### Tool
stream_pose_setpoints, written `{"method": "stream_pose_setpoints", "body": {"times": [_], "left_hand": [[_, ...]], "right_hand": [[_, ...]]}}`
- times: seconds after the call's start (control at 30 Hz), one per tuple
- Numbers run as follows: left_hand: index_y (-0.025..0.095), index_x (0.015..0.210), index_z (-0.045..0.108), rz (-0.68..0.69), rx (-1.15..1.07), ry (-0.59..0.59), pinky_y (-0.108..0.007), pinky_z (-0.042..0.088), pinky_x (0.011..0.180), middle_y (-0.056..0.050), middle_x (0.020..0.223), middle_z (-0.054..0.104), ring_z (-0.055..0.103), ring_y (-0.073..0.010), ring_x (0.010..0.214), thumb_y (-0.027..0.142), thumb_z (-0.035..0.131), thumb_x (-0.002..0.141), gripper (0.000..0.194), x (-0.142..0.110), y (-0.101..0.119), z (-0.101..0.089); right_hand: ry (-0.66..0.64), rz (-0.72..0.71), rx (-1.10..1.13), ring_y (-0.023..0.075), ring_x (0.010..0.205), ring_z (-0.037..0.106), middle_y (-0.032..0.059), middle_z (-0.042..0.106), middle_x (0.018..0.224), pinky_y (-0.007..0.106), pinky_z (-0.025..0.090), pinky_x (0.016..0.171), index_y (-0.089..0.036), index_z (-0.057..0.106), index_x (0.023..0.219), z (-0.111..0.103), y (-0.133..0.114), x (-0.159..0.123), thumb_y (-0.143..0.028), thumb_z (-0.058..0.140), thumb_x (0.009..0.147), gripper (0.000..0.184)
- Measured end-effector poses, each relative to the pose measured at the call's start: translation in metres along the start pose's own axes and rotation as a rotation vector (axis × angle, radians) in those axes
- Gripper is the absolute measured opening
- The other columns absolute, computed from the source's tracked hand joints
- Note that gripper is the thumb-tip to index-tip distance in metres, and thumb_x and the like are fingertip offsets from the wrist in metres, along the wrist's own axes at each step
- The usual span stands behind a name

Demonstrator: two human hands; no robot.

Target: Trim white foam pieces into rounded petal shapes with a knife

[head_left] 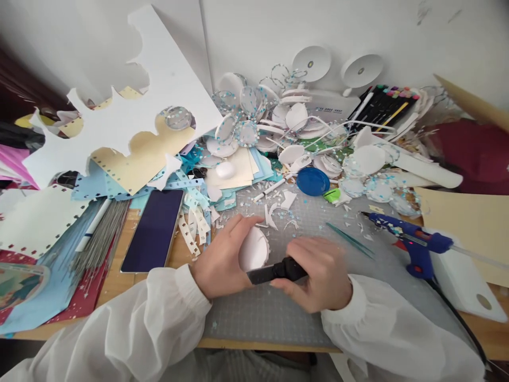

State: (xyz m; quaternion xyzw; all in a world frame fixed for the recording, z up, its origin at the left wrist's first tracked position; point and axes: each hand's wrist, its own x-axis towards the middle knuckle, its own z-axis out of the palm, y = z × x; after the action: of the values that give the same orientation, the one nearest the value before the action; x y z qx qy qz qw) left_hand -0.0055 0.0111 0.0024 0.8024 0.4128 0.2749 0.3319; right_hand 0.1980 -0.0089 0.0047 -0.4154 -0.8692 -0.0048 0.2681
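Observation:
My left hand point(225, 260) is closed around a round white foam disc point(253, 250), its thumb and fingers curved along the rim. My right hand point(320, 268) grips the black handle of a utility knife point(274, 272). The dark blade end points left and lies against the disc's lower edge, close to my left thumb. Some of the disc's rim looks ragged. Both hands are over the grey cutting mat point(270, 323), and white offcuts point(272, 215) lie just beyond them.
A blue hot glue gun point(413, 239) and teal tweezers point(350, 240) lie at right. At left are a phone point(153, 231), thin wires point(105, 239) and a cut-out white foam sheet point(119, 124). Behind stand decorated white discs point(246, 132), a blue lid point(313, 181) and markers point(385, 106).

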Motion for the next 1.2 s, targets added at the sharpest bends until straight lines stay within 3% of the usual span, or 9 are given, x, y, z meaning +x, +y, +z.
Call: {"method": "stream_pose_setpoints", "body": {"times": [0.3, 0.8, 1.03, 1.2], "left_hand": [[0.019, 0.114, 0.043, 0.014, 0.061, -0.018, -0.035, 0.046, 0.076, -0.008, 0.101, 0.052, 0.055, -0.0235, 0.093, 0.028, 0.068, 0.067, 0.053, -0.0034, 0.0034, 0.0005], [0.022, 0.109, 0.044, 0.03, 0.087, -0.016, -0.032, 0.044, 0.069, -0.005, 0.097, 0.054, 0.055, -0.0212, 0.086, 0.023, 0.066, 0.065, 0.049, -0.0033, 0.0025, 0.0007], [0.021, 0.113, 0.043, 0.102, 0.133, -0.053, -0.032, 0.045, 0.069, -0.007, 0.099, 0.054, 0.056, -0.0218, 0.086, 0.025, 0.063, 0.068, 0.049, -0.0026, 0.0016, -0.0004], [0.021, 0.11, 0.045, 0.09, 0.101, -0.07, -0.031, 0.045, 0.069, -0.005, 0.099, 0.055, 0.057, -0.0212, 0.086, 0.017, 0.061, 0.062, 0.051, -0.0002, 0.0033, -0.0043]], "right_hand": [[-0.045, 0.019, -0.033, 0.0127, 0.047, 0.042, 0.0009, 0.048, 0.05, 0.029, 0.025, 0.049, -0.02, 0.045, 0.058, 0.0019, -0.0012, -0.001, -0.06, 0.044, 0.085, 0.049], [-0.037, 0.026, -0.021, 0.0126, 0.046, 0.041, 0.0005, 0.048, 0.049, 0.029, 0.025, 0.048, -0.02, 0.044, 0.057, 0.0018, 0.0016, -0.0021, -0.06, 0.046, 0.084, 0.048], [-0.05, 0.01, -0.017, 0.0123, 0.046, 0.042, 0.0006, 0.049, 0.049, 0.029, 0.025, 0.05, -0.02, 0.044, 0.057, 0.0029, 0.0005, -0.0017, -0.061, 0.046, 0.083, 0.049], [-0.035, 0.032, -0.006, 0.0114, 0.044, 0.04, -0.0004, 0.046, 0.047, 0.028, 0.024, 0.049, -0.02, 0.044, 0.055, 0.0026, 0.0058, -0.0023, -0.06, 0.047, 0.083, 0.049]]}}
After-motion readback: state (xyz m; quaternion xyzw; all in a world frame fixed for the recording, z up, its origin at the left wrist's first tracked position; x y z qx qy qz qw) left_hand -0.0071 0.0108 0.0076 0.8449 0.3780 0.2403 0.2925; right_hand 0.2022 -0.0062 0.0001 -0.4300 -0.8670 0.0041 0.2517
